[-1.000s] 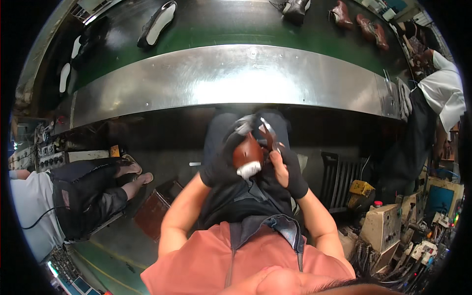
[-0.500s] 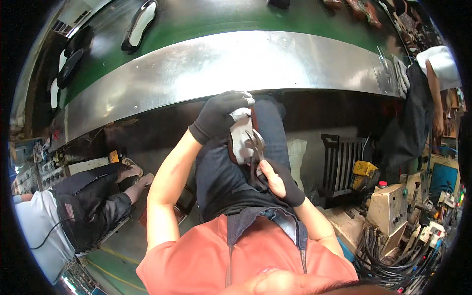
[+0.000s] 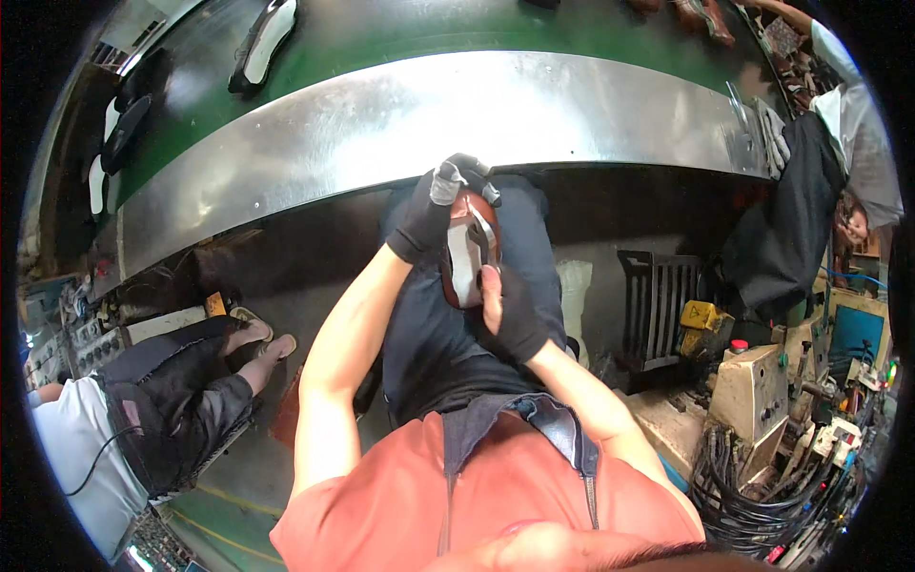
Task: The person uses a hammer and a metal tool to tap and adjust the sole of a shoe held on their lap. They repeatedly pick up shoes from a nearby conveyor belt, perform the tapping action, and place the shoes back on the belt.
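Note:
Over my lap lies a brown shoe [image 3: 458, 255] with its pale sole side turned up. My left hand [image 3: 442, 200], in a dark glove with light-grey finger covering, is closed around the shoe's far end. Across the shoe runs a pair of dark metal pincers [image 3: 479, 236], its tip near the far end. My right hand [image 3: 516, 311], in a dark glove with the thumb bare, closes on the pincers at the shoe's near right side. The palm hides most of the handles.
Ahead is a metal ledge [image 3: 334, 133] along a green conveyor [image 3: 381, 33] carrying shoes such as a dark one [image 3: 263, 46]. A seated person [image 3: 172, 400] is at left. At right stand a machine box [image 3: 748, 396], black hoses [image 3: 734, 486] and another person [image 3: 863, 124].
The pincers have swung from the shoe's right side to lie along it, toward its far end. My right hand has moved forward and left; my left hand's fingers have curled further over the far end.

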The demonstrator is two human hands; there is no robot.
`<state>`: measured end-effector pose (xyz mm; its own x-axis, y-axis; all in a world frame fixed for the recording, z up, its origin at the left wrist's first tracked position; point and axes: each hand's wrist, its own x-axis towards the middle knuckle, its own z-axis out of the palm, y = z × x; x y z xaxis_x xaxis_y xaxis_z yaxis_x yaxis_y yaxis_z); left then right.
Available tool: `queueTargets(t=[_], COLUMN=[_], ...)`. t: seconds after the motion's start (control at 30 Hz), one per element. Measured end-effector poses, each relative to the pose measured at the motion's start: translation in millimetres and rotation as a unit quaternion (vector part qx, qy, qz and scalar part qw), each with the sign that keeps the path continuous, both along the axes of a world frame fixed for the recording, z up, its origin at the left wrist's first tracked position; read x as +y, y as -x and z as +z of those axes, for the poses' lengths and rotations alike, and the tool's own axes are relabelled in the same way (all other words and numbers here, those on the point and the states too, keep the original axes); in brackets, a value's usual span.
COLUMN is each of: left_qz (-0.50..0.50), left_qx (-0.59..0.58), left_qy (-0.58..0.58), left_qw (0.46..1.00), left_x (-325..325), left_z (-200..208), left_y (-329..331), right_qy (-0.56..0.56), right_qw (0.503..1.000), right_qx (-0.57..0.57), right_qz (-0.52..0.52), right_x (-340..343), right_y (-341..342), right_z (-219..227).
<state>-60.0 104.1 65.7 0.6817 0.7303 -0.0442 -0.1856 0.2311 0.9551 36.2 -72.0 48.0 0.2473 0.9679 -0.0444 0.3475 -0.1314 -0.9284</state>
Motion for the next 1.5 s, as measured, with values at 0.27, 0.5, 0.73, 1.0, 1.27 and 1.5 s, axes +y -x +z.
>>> queueTargets(t=[0.27,0.5,0.73,1.0,1.27,1.5], left_qz=[-0.024,-0.007,-0.028,0.039,0.083,0.055], left_qx=[-0.147,-0.172,-0.161,-0.043,-0.086,-0.013], left_qy=[0.022,0.052,0.052,0.152,0.130,0.353], left_qw=[0.989,0.984,0.985,0.987,0.984,0.934], left_x=[-5.4,-15.0,-48.4,-126.0,-108.9,-96.0], left_z=[-6.4,-2.8,28.3,46.7,12.6,-19.7], left_y=[9.9,12.8,33.4,54.5,42.8,55.3], right_qy=[0.121,0.210,-0.052,0.043,-0.031,0.148], right_qw=[0.912,0.949,0.995,0.948,0.957,0.973], right_qx=[0.386,0.230,-0.058,-0.061,-0.092,0.100], right_qz=[0.066,0.048,0.066,0.310,0.272,0.147], right_x=[-15.4,-14.6,-44.2,-125.6,-110.9,-37.6], right_y=[-9.9,-13.1,-2.2,-36.2,-34.4,-47.6], right_z=[15.2,33.9,28.2,-5.7,-4.0,92.8])
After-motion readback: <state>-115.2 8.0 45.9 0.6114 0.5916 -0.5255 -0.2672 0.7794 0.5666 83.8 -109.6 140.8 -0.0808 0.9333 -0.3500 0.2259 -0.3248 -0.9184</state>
